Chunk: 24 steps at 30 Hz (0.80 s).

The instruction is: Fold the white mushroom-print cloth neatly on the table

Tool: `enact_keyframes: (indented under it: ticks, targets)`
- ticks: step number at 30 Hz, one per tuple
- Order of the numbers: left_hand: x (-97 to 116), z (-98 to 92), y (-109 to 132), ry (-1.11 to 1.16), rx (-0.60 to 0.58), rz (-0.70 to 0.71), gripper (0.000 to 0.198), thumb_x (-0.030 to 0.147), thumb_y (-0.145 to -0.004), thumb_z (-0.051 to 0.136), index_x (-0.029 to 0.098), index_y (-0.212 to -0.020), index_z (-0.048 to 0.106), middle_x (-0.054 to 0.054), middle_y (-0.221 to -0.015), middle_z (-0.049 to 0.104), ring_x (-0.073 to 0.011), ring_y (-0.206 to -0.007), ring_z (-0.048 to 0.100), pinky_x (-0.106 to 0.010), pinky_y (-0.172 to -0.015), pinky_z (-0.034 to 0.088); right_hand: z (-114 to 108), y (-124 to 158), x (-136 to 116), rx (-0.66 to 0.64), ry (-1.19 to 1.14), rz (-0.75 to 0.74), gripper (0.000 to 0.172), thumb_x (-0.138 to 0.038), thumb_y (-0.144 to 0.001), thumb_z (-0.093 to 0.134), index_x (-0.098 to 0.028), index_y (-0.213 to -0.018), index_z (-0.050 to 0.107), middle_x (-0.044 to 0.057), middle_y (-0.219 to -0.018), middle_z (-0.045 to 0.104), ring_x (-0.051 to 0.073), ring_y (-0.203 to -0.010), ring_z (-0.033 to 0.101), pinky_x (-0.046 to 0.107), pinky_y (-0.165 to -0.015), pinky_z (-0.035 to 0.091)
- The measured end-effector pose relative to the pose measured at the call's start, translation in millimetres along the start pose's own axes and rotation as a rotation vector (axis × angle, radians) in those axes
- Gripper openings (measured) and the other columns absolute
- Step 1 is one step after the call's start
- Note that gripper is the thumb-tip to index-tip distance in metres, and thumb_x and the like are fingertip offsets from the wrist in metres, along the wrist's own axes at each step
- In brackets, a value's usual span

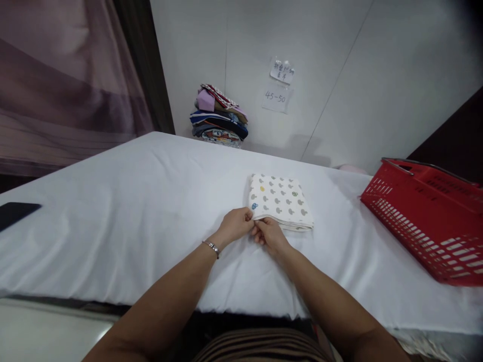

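A white cloth (279, 195) printed with grey, blue, yellow and green mushroom-like shapes lies folded into a flat square on the white-covered table. My left hand (237, 223) is closed, its fingertips pinching the cloth's near left corner. Right beside it, my right hand (270, 234) is closed too, thumb and fingers gripping the near edge next to that corner. Several layers show along the near right edge. The fingertips of both hands almost meet and partly hide the corner.
A red plastic basket (426, 221) with a metal handle stands at the right. Folded fabrics (219, 118) are stacked beyond the table's far edge. A dark flat object (17, 213) lies at the far left. Two paper notes (277, 95) hang on the wall; a sheer pink curtain (68, 75) hangs left.
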<state>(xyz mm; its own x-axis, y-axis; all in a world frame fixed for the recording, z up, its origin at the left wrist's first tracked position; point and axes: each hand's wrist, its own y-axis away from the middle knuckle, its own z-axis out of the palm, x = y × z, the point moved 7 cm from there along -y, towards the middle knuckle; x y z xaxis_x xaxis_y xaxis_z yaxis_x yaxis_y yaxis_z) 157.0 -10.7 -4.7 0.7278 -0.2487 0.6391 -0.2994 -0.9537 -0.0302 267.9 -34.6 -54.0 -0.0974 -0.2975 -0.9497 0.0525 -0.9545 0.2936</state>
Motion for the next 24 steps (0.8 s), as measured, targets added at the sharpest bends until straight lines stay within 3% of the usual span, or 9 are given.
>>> enact_keyframes:
  ticks: [9,13,15,18,21,24]
  targets:
    - [0,-1.5,2,-0.045,0.063,-0.014,0.004,0.022,-0.07,0.05,0.021,-0.071,0.054,0.004,-0.069,0.061,-0.0122,-0.063,0.052,-0.023,-0.053,0.031,-1,16,-3,0.058,-0.139,-0.007,0.019,-0.032,-0.067,0.058,-0.02,-0.074,0.045,-0.007,-0.046,0.054,0.007,-0.031,0.045,0.016,-0.028,0.022]
    - [1,-3.4,1,-0.08,0.073,-0.005,0.004,0.022,-0.07,0.049,0.021,-0.07,0.053,0.003,-0.067,0.06,-0.0123,-0.062,0.052,-0.023,-0.053,0.031,8,25,-2,-0.004,-0.141,-0.016,0.024,-0.035,-0.068,0.059,-0.019,-0.083,0.048,-0.007,-0.048,0.055,0.007,-0.033,0.045,0.016,-0.03,0.024]
    - [1,-4.3,1,-0.09,0.061,-0.009,0.005,0.023,-0.071,0.049,0.021,-0.07,0.053,0.003,-0.067,0.06,-0.0124,-0.062,0.052,-0.023,-0.053,0.031,16,30,-1,-0.077,-0.111,-0.029,0.037,-0.036,-0.07,0.058,-0.018,-0.1,0.049,-0.006,-0.053,0.058,0.007,-0.034,0.047,0.016,-0.031,0.026]
    - [1,-5.0,1,-0.067,0.017,-0.002,0.005,0.022,-0.071,0.05,0.021,-0.073,0.054,0.003,-0.07,0.061,-0.0123,-0.063,0.053,-0.023,-0.054,0.033,26,38,1,-0.158,-0.037,-0.056,0.065,-0.034,-0.072,0.057,-0.017,-0.129,0.03,-0.005,-0.06,0.062,0.009,-0.037,0.05,0.017,-0.033,0.031]
    - [2,-4.1,2,-0.008,-0.051,0.017,0.011,0.024,-0.07,0.051,0.022,-0.08,0.056,0.003,-0.075,0.062,-0.0127,-0.065,0.054,-0.023,-0.055,0.034,31,43,3,-0.196,0.046,-0.065,0.08,-0.033,-0.073,0.056,-0.016,-0.138,0.015,-0.003,-0.066,0.064,0.01,-0.04,0.052,0.019,-0.034,0.033]
    - [2,-4.6,3,0.037,-0.078,0.024,0.014,0.027,-0.071,0.051,0.022,-0.083,0.056,0.002,-0.08,0.063,-0.0132,-0.067,0.055,-0.023,-0.055,0.035,30,44,3,-0.197,0.09,-0.056,0.084,-0.03,-0.072,0.056,-0.015,-0.141,0.01,-0.002,-0.068,0.064,0.01,-0.041,0.052,0.019,-0.035,0.034]
